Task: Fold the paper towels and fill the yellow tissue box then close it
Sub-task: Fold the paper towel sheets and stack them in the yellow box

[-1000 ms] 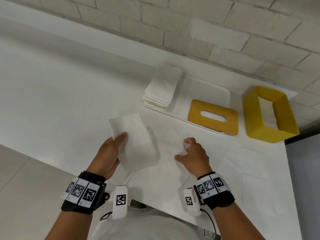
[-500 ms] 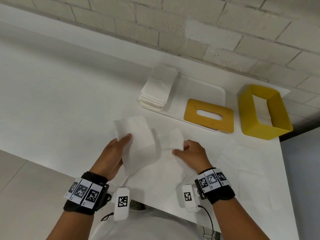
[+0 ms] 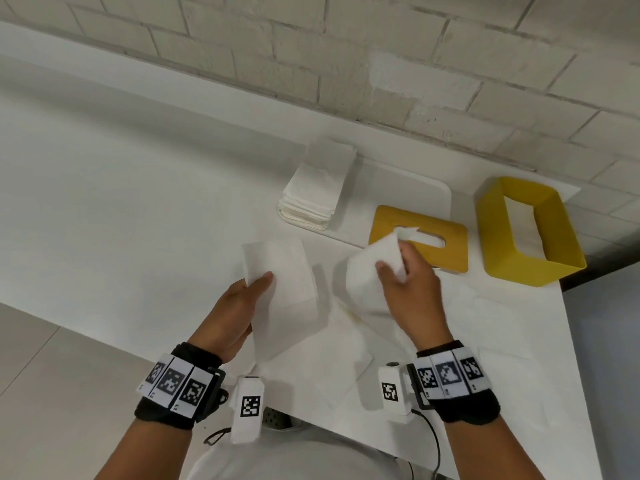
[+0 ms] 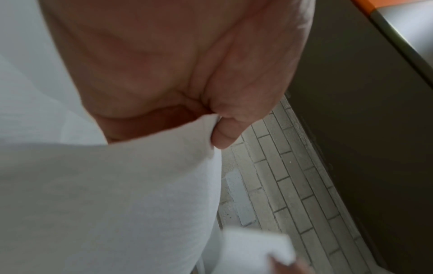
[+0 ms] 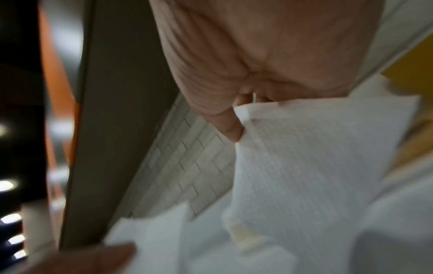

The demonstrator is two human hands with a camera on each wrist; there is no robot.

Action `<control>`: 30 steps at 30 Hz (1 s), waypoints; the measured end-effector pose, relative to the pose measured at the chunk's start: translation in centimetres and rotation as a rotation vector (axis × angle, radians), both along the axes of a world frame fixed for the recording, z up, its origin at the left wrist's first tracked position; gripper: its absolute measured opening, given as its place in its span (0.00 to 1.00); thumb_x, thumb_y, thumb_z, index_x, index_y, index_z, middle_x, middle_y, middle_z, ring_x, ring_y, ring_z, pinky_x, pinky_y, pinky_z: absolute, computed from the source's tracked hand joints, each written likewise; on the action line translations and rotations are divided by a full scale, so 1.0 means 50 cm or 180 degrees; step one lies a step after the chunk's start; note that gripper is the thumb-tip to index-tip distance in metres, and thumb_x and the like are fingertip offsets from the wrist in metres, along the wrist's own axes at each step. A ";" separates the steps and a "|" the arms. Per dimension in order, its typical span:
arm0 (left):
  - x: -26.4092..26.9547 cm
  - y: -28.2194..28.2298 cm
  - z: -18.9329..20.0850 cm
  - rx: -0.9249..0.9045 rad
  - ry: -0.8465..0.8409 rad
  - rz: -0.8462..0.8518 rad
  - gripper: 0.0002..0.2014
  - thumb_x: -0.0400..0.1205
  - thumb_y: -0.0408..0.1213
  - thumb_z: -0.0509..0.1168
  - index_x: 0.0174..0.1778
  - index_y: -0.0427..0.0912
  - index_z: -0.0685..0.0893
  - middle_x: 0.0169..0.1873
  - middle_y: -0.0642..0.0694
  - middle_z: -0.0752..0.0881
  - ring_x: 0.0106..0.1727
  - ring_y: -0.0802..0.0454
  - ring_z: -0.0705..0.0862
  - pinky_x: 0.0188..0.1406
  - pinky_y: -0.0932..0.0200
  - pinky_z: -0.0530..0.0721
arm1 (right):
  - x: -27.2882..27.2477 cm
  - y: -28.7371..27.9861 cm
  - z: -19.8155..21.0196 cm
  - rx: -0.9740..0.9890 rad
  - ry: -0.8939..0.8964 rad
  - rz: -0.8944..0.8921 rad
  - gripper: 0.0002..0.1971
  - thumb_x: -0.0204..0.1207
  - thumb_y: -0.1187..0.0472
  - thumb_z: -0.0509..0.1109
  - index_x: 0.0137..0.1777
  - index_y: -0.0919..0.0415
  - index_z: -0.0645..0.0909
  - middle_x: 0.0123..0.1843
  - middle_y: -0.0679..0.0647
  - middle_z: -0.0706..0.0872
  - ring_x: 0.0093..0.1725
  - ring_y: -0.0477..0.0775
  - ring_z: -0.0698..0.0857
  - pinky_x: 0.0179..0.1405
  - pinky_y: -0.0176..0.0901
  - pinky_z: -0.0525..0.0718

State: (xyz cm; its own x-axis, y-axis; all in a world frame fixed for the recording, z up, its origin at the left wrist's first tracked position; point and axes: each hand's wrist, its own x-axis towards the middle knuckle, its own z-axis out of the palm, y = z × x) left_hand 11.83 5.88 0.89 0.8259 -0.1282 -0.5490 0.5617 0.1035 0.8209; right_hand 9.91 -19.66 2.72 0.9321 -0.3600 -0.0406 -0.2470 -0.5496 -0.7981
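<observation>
The right hand pinches a lifted paper towel between thumb and curled fingers, nearer than the left hand, which grips a folded towel, to the yellow tissue box standing open up-right of it.

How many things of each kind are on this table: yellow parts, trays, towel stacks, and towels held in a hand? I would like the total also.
Yellow tissue box: 1
Yellow lid: 1
White tray: 1
Stack of folded towels: 1
Held towels: 2, the left towel in the left hand, the right towel in the right hand
Total: 6
The loose flat sheets are too faint to count.
</observation>
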 end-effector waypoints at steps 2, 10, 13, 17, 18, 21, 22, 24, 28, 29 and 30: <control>0.012 -0.010 0.011 0.0036 -0.0042 -0.0108 0.15 0.89 0.46 0.63 0.65 0.41 0.86 0.54 0.43 0.94 0.59 0.41 0.91 0.58 0.45 0.87 | -0.011 0.015 0.072 0.0606 -0.0816 0.0133 0.15 0.85 0.63 0.70 0.70 0.52 0.81 0.62 0.43 0.89 0.63 0.47 0.87 0.61 0.40 0.84; 0.042 -0.080 0.071 -0.0371 -0.0233 -0.0427 0.15 0.91 0.42 0.59 0.64 0.41 0.87 0.54 0.41 0.94 0.55 0.43 0.92 0.50 0.51 0.87 | -0.038 0.046 0.100 0.1873 -0.0664 0.0707 0.23 0.83 0.67 0.73 0.76 0.55 0.75 0.69 0.55 0.88 0.70 0.57 0.86 0.69 0.59 0.84; 0.037 -0.105 0.081 -0.0703 -0.0272 -0.0521 0.16 0.92 0.40 0.54 0.64 0.41 0.87 0.56 0.42 0.93 0.57 0.44 0.92 0.51 0.53 0.88 | -0.047 0.044 0.074 0.1542 -0.0284 0.0565 0.23 0.81 0.59 0.74 0.75 0.47 0.76 0.69 0.49 0.87 0.71 0.54 0.85 0.73 0.66 0.81; 0.030 -0.140 0.092 -0.1042 -0.0243 -0.0568 0.24 0.91 0.53 0.50 0.75 0.46 0.81 0.65 0.45 0.90 0.67 0.47 0.88 0.62 0.53 0.85 | -0.054 0.024 0.073 0.1574 -0.0198 0.0445 0.23 0.83 0.68 0.71 0.73 0.47 0.75 0.62 0.49 0.91 0.62 0.49 0.90 0.67 0.59 0.86; 0.029 -0.150 0.096 -0.1132 -0.0255 -0.0622 0.27 0.90 0.57 0.49 0.77 0.48 0.79 0.68 0.46 0.89 0.70 0.48 0.87 0.66 0.50 0.84 | -0.055 0.017 0.075 0.1589 -0.0188 0.0417 0.23 0.83 0.67 0.71 0.72 0.46 0.75 0.61 0.49 0.92 0.60 0.49 0.91 0.66 0.59 0.87; 0.023 -0.180 0.106 -0.1304 -0.0321 -0.0706 0.32 0.87 0.63 0.46 0.79 0.50 0.77 0.71 0.47 0.87 0.73 0.49 0.84 0.73 0.48 0.82 | -0.061 -0.005 0.080 0.1641 -0.0126 0.0355 0.24 0.82 0.68 0.71 0.73 0.45 0.74 0.58 0.50 0.93 0.58 0.51 0.92 0.63 0.61 0.88; 0.022 -0.189 0.108 -0.1305 -0.0338 -0.0708 0.32 0.87 0.63 0.45 0.79 0.51 0.77 0.71 0.47 0.87 0.73 0.49 0.84 0.73 0.48 0.82 | -0.064 -0.012 0.081 0.1666 -0.0101 0.0363 0.25 0.83 0.68 0.71 0.74 0.46 0.73 0.58 0.50 0.93 0.58 0.52 0.92 0.63 0.61 0.88; 0.019 -0.205 0.109 -0.1328 -0.0344 -0.0712 0.31 0.88 0.63 0.44 0.78 0.51 0.78 0.71 0.47 0.87 0.73 0.49 0.84 0.73 0.47 0.81 | -0.070 -0.022 0.085 0.1711 -0.0081 0.0406 0.26 0.83 0.69 0.71 0.76 0.46 0.71 0.57 0.50 0.94 0.58 0.51 0.92 0.63 0.58 0.88; 0.008 -0.233 0.110 -0.1235 -0.0332 -0.0741 0.28 0.83 0.60 0.55 0.75 0.51 0.81 0.68 0.47 0.89 0.70 0.48 0.87 0.69 0.50 0.86 | -0.079 -0.037 0.091 0.1750 -0.0032 0.0465 0.29 0.83 0.68 0.70 0.79 0.44 0.68 0.55 0.49 0.94 0.57 0.50 0.92 0.63 0.56 0.88; 0.005 -0.238 0.109 -0.1173 -0.0349 -0.0774 0.27 0.83 0.59 0.57 0.74 0.49 0.81 0.67 0.46 0.89 0.69 0.47 0.87 0.69 0.48 0.85 | -0.080 -0.041 0.091 0.1762 -0.0028 0.0472 0.30 0.83 0.68 0.70 0.79 0.44 0.68 0.56 0.49 0.94 0.57 0.50 0.92 0.63 0.57 0.89; 0.002 -0.243 0.108 -0.1107 -0.0355 -0.0797 0.27 0.83 0.57 0.58 0.74 0.47 0.81 0.66 0.44 0.90 0.68 0.45 0.88 0.69 0.46 0.85 | -0.081 -0.045 0.089 0.1764 -0.0025 0.0480 0.30 0.83 0.68 0.70 0.80 0.43 0.68 0.56 0.49 0.94 0.57 0.50 0.92 0.63 0.58 0.88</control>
State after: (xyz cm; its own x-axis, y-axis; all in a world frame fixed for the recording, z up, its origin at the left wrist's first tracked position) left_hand 11.95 -6.26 6.28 0.7975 -0.4934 -0.3471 0.5146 0.2562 0.8182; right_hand 5.88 -21.93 7.17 0.9725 -0.1500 -0.1782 -0.1912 -0.0773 -0.9785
